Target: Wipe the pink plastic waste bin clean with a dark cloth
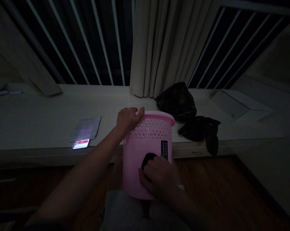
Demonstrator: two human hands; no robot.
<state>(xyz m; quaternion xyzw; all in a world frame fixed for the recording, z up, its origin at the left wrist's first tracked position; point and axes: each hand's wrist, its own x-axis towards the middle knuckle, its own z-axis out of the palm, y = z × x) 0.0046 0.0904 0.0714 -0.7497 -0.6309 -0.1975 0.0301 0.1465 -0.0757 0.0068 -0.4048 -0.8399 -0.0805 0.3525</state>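
A pink plastic trash can (135,166) with a honeycomb-pierced band and a dark "GARBAGE" label is held in front of me, above my lap. My left hand (129,119) grips its rim, thumb over the edge. Against the can's side, my right hand (156,173) is closed on a black cloth (148,159), bunched up and partly hidden by the fingers. I cannot make out more of the cloth in the dim light.
Black plastic bags (177,101) lie crumpled on the white window ledge (111,99), and another black bag (202,130) hangs over its front edge. A lit phone (81,144) lies partly under a paper (93,125) at left. A white box (240,104) stands right, below barred windows and a curtain (156,48).
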